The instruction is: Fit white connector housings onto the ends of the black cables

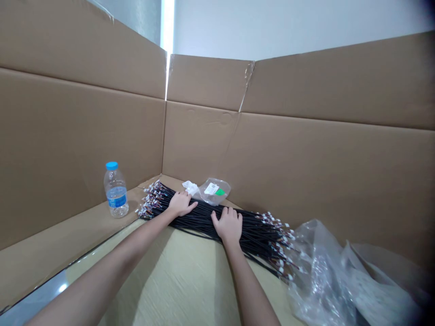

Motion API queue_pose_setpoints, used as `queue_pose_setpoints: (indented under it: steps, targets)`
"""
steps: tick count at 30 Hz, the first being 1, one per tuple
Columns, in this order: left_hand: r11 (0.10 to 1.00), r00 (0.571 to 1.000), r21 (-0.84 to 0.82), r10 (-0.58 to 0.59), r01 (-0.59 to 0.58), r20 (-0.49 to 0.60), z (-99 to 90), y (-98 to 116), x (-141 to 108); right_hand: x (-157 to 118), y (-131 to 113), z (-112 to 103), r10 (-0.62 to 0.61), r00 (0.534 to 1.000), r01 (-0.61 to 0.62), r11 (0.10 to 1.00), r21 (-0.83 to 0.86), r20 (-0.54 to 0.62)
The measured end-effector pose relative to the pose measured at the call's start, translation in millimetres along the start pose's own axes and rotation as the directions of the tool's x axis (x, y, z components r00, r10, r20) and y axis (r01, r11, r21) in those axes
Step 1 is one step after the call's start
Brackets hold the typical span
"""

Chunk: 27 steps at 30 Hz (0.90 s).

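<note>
A wide pile of black cables point(204, 216) lies across the far part of the table, with small white connectors on coloured wires at both ends. My left hand point(182, 203) rests on top of the pile left of its middle, fingers and thumb stretched out. Flat on the cables a little to the right lies my right hand point(229, 224), its thumb spread from the fingers. Neither hand is wrapped round a cable. The cables under both palms are hidden.
A clear bottle point(116, 192) with a blue cap stands at the left. Behind the pile lie a labelled plastic bag point(213, 190) and a crumpled white tissue point(190, 187). Larger clear bags point(319, 271) fill the right side. Cardboard walls point(306, 167) enclose the table point(180, 280).
</note>
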<state>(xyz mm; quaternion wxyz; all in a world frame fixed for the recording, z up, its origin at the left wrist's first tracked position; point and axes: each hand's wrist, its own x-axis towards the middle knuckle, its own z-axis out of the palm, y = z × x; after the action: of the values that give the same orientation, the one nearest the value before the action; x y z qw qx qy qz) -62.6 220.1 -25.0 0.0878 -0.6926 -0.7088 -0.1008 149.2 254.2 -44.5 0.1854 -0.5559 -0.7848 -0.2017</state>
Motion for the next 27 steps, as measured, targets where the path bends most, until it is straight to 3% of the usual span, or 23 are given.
queue_pose_setpoints:
  steps: [15, 27]
  targets:
    - [1.000, 1.000, -0.007, 0.021, -0.021, 0.003, -2.1, -1.3, -3.5, -1.0, -0.1, -2.6, 0.012, 1.000, -0.014, 0.998, 0.055, 0.024]
    - [0.998, 0.998, -0.036, 0.057, -0.056, 0.017, -0.9, -5.6, -2.9, -3.3, 3.7, -5.5, -0.062, 0.995, 0.048, 0.983, 0.180, 0.072]
